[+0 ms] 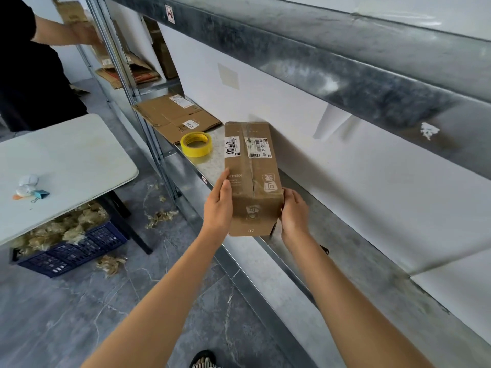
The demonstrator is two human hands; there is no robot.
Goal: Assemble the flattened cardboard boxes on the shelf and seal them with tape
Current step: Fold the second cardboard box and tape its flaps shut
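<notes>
1 assembled cardboard box (252, 179), 1 yellow tape roll (196, 143), 2 flattened cardboard piles (172, 115), 1 white table (66, 160), 1 blue crate (77, 251), 1 other person (26, 65).

Taped, labelled brown box (252, 179) lengthwise at the shelf (208, 166) edge — yellow tape roll (198, 151), flattened cardboard (170, 115) beyond.

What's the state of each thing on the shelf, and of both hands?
box, assembled, top flaps closed, held between both hands.
tape roll, lying flat on the shelf, untouched.
flattened cardboard, unassembled, flat on the shelf beyond the tape roll.
left hand, fingers straight, pressed against the box's left side.
right hand, fingers curled round the box's right side.
</notes>
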